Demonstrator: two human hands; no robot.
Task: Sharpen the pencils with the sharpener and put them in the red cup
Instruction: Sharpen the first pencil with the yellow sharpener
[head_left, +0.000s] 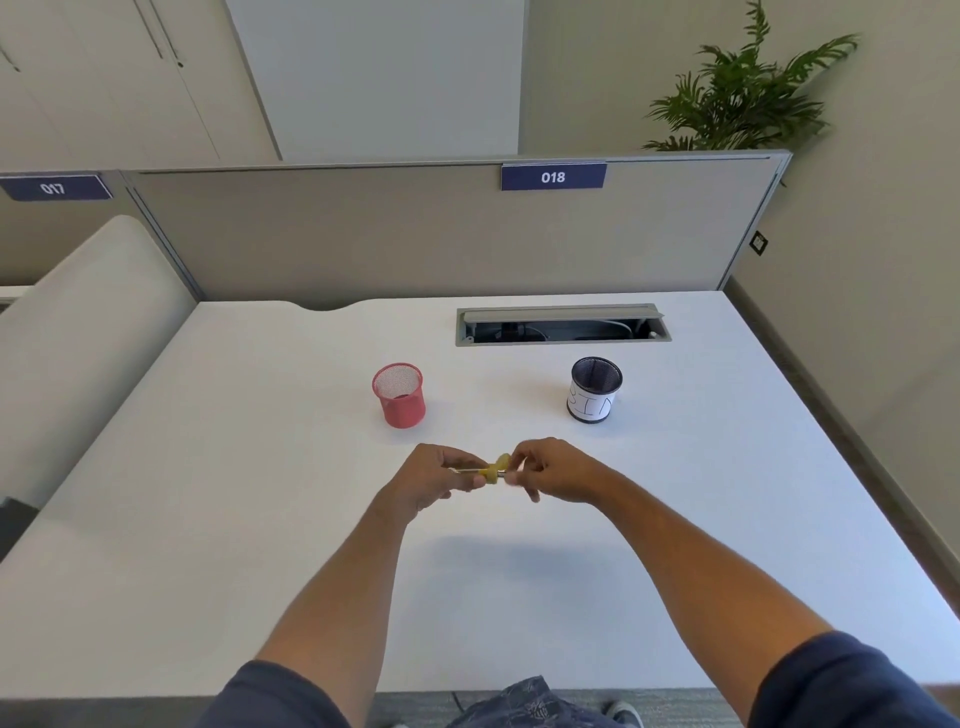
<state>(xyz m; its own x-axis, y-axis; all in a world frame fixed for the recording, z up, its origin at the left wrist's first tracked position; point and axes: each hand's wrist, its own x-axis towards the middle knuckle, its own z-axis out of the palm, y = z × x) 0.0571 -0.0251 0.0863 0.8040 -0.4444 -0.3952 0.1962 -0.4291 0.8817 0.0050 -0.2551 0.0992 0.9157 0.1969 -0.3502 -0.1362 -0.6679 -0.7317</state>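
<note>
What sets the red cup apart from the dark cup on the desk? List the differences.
The red cup is pinkish-red mesh all over; the dark cup is dark mesh wrapped in a white paper label with handwritten letters. The red cup stands left of the hands, the dark cup right, below the cable tray. Shared: both are upright, open-topped mesh cylinders of similar size, with no pencils sticking out.

Two hands, a left hand (434, 475) and a right hand (553, 470); one yellow sharpener (494, 469) between them; one pencil (465, 471), only partly visible; one red cup (399, 396); one dark mesh cup (594, 389) with a white label; two numbered signs, 017 (54, 187) and 018 (553, 176); one plant (748, 93).
</note>
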